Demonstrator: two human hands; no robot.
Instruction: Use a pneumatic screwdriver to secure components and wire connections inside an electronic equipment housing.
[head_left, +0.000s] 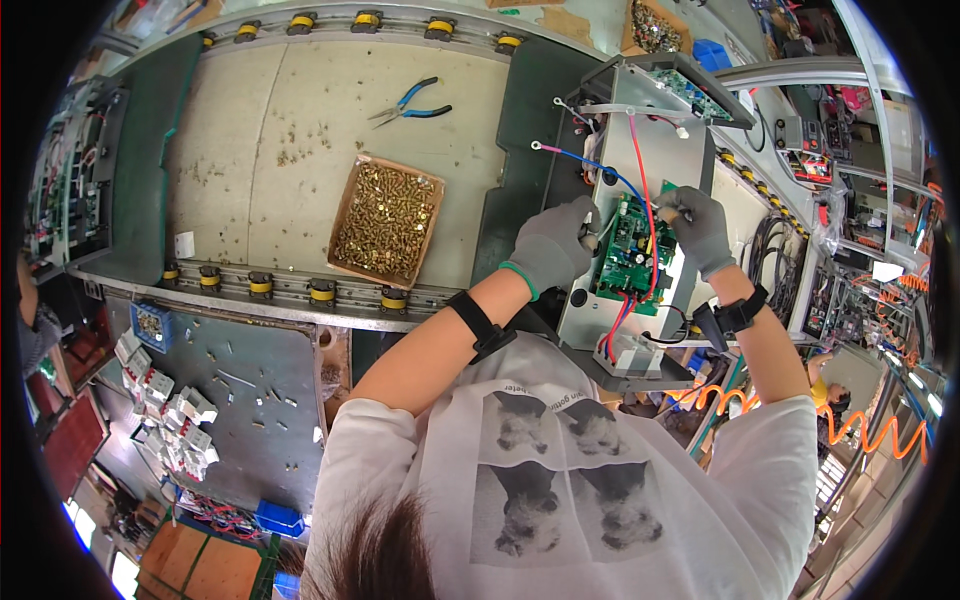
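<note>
Pale worktop (300, 85) edged with rollers (321, 292)

Pliers (412, 107) lie near a box (368, 275) of screws (385, 220). A circuit board (628, 250) sits in a metal case (580, 325) between left hand (553, 245) and right hand (701, 226), fingers curled; whether they pinch anything, I cannot tell.

Left hand (553, 245), right hand (703, 230), green circuit board (625, 245) between

Grn PCB (625, 270) w/ red wire (640, 155) across it, in open silver chassis (590, 325).
</note>
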